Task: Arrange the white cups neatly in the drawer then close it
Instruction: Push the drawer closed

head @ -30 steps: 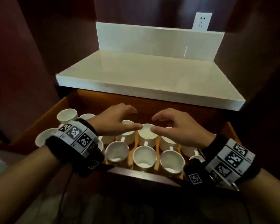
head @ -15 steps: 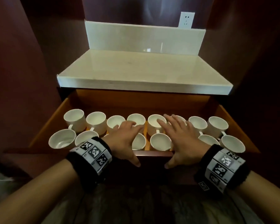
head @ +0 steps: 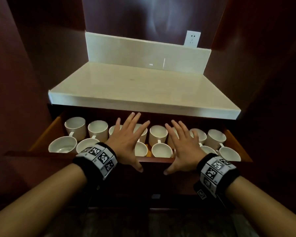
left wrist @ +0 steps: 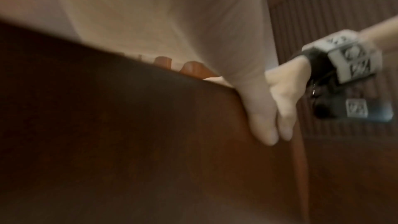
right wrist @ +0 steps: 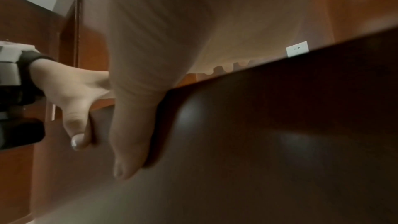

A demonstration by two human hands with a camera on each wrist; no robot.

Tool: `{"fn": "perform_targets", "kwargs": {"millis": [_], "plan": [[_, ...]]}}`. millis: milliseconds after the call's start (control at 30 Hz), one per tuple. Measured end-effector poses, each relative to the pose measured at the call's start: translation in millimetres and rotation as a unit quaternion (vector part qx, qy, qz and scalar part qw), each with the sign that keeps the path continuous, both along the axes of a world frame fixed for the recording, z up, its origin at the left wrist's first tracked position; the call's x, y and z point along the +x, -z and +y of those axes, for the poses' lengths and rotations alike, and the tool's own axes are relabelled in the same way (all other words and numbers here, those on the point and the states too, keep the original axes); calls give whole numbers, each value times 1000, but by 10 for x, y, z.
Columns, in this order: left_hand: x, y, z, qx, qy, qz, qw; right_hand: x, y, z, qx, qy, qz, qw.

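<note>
Several white cups (head: 158,134) stand in two rows inside the open wooden drawer (head: 41,141). Both hands lie flat against the drawer's dark front panel (head: 154,177), fingers straight and spread above the cups. My left hand (head: 126,139) presses left of centre, thumb down on the panel. My right hand (head: 183,144) presses right of centre, thumb likewise on the panel. In the left wrist view the panel (left wrist: 129,125) fills the frame, with the right hand (left wrist: 282,98) beside it. The right wrist view shows the panel (right wrist: 280,125) and the left hand's thumb (right wrist: 75,125) on it. Some cups are hidden under the hands.
A pale stone countertop (head: 143,89) overhangs the drawer's back, with a backsplash (head: 147,53) and a white wall socket (head: 192,39) behind. Dark red-brown walls close in on both sides. Dark cabinet fronts lie below the drawer.
The hands left the cups and came to the drawer front, fingers now straightened. The drawer has slid partly in under the countertop, so less of its back shows.
</note>
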State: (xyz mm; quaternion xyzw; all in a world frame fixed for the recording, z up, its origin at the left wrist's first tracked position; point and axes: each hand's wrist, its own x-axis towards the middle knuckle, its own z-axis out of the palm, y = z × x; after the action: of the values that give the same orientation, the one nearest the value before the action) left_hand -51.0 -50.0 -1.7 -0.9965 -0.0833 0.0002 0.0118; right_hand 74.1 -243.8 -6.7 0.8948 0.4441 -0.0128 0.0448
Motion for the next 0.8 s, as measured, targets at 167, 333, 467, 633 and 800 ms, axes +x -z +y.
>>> {"fn": "perform_targets", "kwargs": {"millis": [167, 333, 467, 633, 800], "plan": [[375, -25, 271, 43, 2, 10, 999, 395, -34, 314, -8, -35, -6, 999], [802, -31, 510, 56, -33, 25, 998, 797, -66, 628, -22, -55, -27, 998], [1120, -43, 648, 84, -58, 24, 994, 1075, -28, 810, 1, -35, -40, 999], [1339, 80, 810, 76, -74, -31, 994, 1320, 18, 925, 94, -44, -41, 994], [1404, 292, 807, 80, -94, -117, 985, 1435, 264, 1015, 222, -37, -88, 970]]}}
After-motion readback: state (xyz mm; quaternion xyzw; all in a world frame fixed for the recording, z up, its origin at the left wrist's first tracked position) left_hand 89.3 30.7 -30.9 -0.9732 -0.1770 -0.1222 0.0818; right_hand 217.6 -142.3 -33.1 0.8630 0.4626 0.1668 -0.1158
